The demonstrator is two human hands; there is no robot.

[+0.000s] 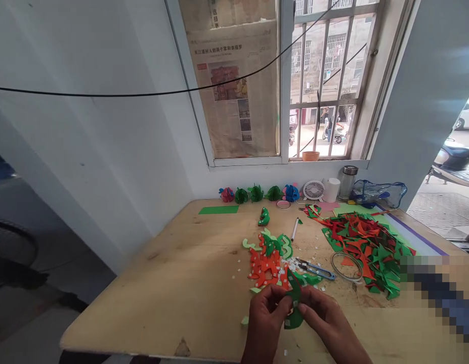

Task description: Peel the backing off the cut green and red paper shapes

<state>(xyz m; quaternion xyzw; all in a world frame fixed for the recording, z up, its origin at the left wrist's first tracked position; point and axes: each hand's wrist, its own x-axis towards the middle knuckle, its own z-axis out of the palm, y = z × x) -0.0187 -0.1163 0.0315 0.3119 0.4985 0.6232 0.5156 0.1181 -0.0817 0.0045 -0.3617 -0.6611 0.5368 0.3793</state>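
Near the table's front edge, my left hand and my right hand both pinch a curved green paper cutout with small white squares on it. My left fingers are closed on its left side, and my right thumb and fingers close on its right. Just beyond my hands lie orange paper cutouts with white squares, and dark and light green cutouts. Blue-handled thread snips rest to the right, among scattered white bits. A clear ring, perhaps a tape roll, lies farther right.
A large heap of red and green paper scraps covers the table's right side. A pen and a green sheet lie farther back. Along the wall stand folded paper balls, a small fan and a glass bottle.
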